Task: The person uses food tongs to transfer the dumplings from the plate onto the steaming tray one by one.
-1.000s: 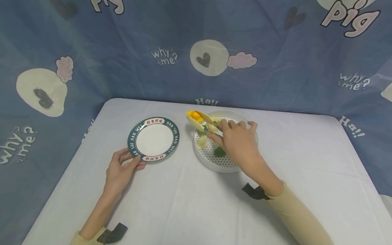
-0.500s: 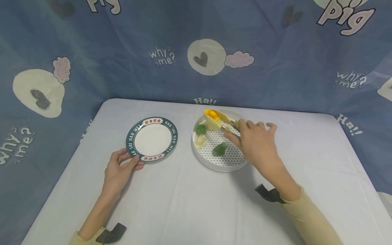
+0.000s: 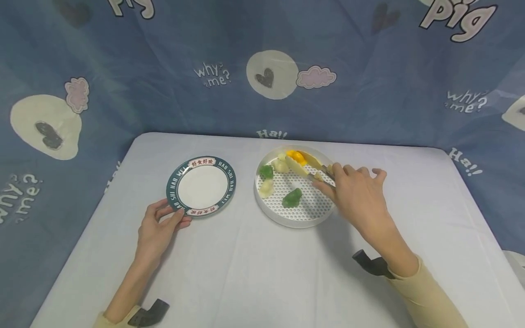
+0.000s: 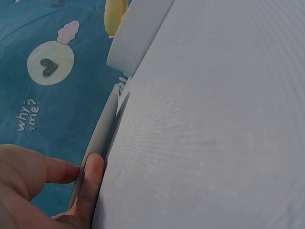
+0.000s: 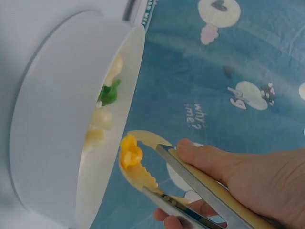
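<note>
My left hand pinches the near-left rim of a white plate with a green lettered border. The left wrist view shows it edge-on, thumb on one face and fingers behind, slightly tilted off the cloth. With my right hand I grip metal tongs with cream scalloped tips. Between the tips sits a small, lumpy bright yellow piece. They hover over the far part of a round white perforated tray. In the tray lie a green leafy piece, a smaller green one and pale cream pieces.
A white cloth covers the table. The plate stands left of the tray with a gap between them. Behind the table hangs a blue printed curtain. A dark wrist mount sits at each sleeve.
My right hand has carried the tongs and the yellow piece rightward, from the tray's left rim to over its far middle. My left hand stays on the plate.
</note>
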Tool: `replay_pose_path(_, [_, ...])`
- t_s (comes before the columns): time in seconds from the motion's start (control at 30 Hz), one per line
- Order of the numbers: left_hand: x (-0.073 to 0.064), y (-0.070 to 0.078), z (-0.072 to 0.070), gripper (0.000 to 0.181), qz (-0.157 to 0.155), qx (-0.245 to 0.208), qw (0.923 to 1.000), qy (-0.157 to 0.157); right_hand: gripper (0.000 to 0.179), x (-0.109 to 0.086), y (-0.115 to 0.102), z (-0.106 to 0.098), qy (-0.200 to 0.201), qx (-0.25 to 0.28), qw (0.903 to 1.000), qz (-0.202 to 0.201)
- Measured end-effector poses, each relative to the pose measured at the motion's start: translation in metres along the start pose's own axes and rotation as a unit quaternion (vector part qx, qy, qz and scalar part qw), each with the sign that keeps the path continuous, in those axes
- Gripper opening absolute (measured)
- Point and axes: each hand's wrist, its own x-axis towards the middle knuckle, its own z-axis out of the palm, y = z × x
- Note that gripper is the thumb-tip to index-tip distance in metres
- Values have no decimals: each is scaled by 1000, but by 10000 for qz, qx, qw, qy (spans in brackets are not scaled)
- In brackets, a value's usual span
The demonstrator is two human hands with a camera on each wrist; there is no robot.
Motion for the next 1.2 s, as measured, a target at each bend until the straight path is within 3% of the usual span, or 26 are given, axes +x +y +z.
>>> replay_pose_path(0.4, [0, -1, -1, 78, 13, 44, 10000, 45, 55, -3, 3, -3, 218, -1, 9998, -20])
replay_pose_path(0.73, [0, -2, 1, 78, 38, 28, 10000, 38, 77, -3, 2, -6, -219, 129, 9991, 333])
replay_pose_path(0.97, [0, -2, 0, 78, 41, 105, 9999, 7, 84, 3, -10, -5, -568, 77, 9982, 177])
replay_pose_path(1.2, [0, -2, -1, 78, 28, 168, 9999, 21, 82, 7, -26, -1, -505, 57, 9986, -125])
